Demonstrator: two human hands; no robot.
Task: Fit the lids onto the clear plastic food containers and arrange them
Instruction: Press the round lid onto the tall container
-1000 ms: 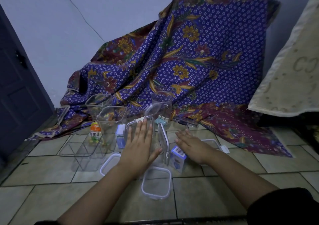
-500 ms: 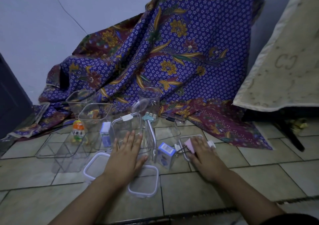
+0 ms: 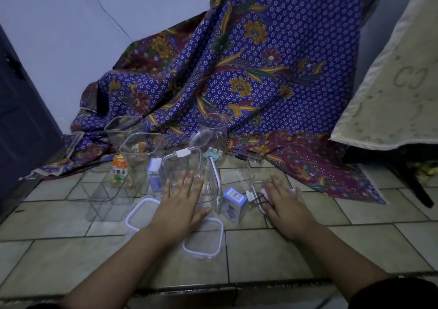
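Several clear plastic containers stand on the tiled floor. My left hand (image 3: pixel 181 202) lies flat, fingers spread, against a clear container with a white clip (image 3: pixel 183 166). Two white-rimmed lids lie flat near it: one (image 3: pixel 203 240) by my wrist, another (image 3: pixel 139 213) to the left. A third lid (image 3: pixel 214 178) stands on edge between my hands. My right hand (image 3: pixel 285 203) rests palm down over a lid with clips (image 3: pixel 257 191) on the floor; whether its fingers grip it I cannot tell. More open containers (image 3: pixel 142 149) and a tall round jar (image 3: pixel 212 130) stand behind.
A small blue-and-white box (image 3: pixel 234 200) sits between my hands, another (image 3: pixel 154 173) behind the left. An orange toy figure (image 3: pixel 119 168) stands left. A purple floral cloth (image 3: pixel 237 71) drapes behind; a dark door (image 3: pixel 21 123) is left, a beige covered mattress (image 3: pixel 398 76) right.
My right hand moved right from beside the blue box onto the clipped lid. The left hand stayed on the clear container. The camera view shifted slightly.
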